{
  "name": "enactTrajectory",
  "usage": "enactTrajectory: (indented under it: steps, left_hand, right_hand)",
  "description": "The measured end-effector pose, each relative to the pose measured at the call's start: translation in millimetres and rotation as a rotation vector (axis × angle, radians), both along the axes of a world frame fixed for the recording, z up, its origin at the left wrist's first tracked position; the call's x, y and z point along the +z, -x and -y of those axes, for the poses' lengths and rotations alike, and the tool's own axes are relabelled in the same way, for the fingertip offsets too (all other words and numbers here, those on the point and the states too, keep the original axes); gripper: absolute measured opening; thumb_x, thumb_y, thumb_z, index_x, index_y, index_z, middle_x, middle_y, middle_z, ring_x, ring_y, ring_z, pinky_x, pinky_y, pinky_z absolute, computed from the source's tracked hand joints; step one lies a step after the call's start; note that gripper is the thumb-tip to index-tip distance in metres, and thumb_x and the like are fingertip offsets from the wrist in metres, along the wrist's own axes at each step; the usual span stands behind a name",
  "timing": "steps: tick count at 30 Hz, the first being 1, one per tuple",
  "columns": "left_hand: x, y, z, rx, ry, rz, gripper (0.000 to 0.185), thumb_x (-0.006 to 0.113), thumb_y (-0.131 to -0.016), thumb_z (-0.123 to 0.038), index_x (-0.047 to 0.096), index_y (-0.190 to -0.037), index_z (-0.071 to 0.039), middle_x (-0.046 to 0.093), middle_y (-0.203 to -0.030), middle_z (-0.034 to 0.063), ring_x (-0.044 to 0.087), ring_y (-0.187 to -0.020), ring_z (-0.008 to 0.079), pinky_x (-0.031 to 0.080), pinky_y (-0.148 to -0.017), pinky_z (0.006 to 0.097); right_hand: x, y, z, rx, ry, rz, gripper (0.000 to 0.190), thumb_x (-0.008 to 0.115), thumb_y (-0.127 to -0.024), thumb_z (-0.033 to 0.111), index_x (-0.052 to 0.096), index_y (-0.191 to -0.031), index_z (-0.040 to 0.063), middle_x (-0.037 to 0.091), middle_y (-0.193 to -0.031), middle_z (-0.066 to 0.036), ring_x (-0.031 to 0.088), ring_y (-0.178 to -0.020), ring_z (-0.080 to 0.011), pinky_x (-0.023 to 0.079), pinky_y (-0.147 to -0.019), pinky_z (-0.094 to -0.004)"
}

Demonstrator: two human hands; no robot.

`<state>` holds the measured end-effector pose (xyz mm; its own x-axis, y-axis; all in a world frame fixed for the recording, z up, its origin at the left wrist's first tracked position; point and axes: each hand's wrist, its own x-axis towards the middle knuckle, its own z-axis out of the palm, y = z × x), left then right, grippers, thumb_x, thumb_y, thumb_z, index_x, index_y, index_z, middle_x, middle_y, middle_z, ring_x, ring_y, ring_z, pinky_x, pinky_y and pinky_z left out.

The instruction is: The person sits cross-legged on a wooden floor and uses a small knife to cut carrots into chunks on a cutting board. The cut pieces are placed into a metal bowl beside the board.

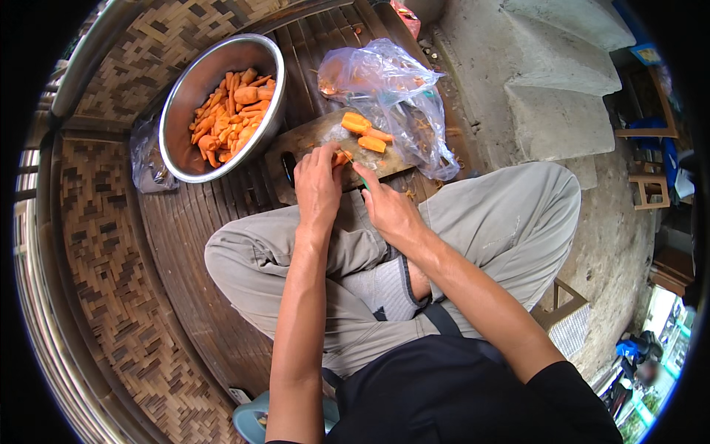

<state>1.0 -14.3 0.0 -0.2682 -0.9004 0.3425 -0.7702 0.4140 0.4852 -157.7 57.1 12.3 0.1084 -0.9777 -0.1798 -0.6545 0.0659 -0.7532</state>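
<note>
My left hand [318, 186] presses a piece of carrot [340, 159] onto a worn wooden cutting board [299, 145]. The fingers hide much of that piece. My right hand [388, 208] grips a knife with a green handle [365, 183], its blade at the carrot beside my left fingertips. Thicker carrot pieces [371, 144] lie on the board just beyond the blade. To the left stands a large steel bowl [168, 133] holding many peeled and cut carrots [233, 119]. A clear plastic bag [383, 83] with orange contents overlaps the board's far right side.
I sit cross-legged on a bamboo-slat platform [183, 266], knees on both sides of the board. A woven bamboo wall [111, 250] borders the left. Another plastic bag [147, 161] lies by the bowl. Concrete steps [560, 116] rise on the right; a blue-grey plastic container [249, 416] sits behind my left arm.
</note>
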Motion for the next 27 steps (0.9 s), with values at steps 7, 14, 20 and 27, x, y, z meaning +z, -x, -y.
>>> enactTrajectory:
  steps: [7,14,20,27]
  left_hand:
    - [1,0,1,-0.011,0.007,-0.005,0.035,0.072,-0.084,0.000,0.065,-0.117,-0.010,0.067,-0.104,0.0093,0.064,-0.099,0.0323,0.049,-0.089,0.0445]
    - [3,2,3,-0.007,-0.017,0.018,0.035,0.072,-0.082,0.002,0.068,-0.115,-0.008,0.066,-0.102,0.0098,0.064,-0.098,0.0329,0.050,-0.086,0.0449]
    - [4,0,11,-0.030,-0.094,0.059,0.032,0.072,-0.081,0.001,0.073,-0.113,-0.005,0.065,-0.103,0.0111,0.064,-0.098,0.0336,0.051,-0.085,0.0455]
    - [3,-4,10,-0.046,-0.088,0.083,0.037,0.073,-0.081,0.000,0.072,-0.117,-0.005,0.065,-0.106,0.0110,0.063,-0.102,0.0332,0.049,-0.092,0.0467]
  right_hand:
    - [-2,-1,1,0.004,0.018,0.016,0.054,0.053,-0.106,0.016,0.033,-0.156,0.015,0.069,-0.089,-0.031,0.068,-0.079,-0.0518,0.053,-0.068,-0.0610]
    - [-2,3,6,0.015,-0.036,0.055,0.052,0.052,-0.106,0.015,0.033,-0.154,0.015,0.066,-0.075,-0.032,0.066,-0.072,-0.0527,0.051,-0.065,-0.0626]
    - [-8,1,11,0.041,-0.082,0.007,0.051,0.052,-0.106,0.015,0.034,-0.154,0.014,0.066,-0.075,-0.032,0.065,-0.071,-0.0523,0.050,-0.065,-0.0626]
    - [-14,-2,10,0.018,-0.028,-0.008,0.054,0.050,-0.106,0.018,0.031,-0.157,0.016,0.070,-0.079,-0.029,0.068,-0.073,-0.0517,0.054,-0.068,-0.0626]
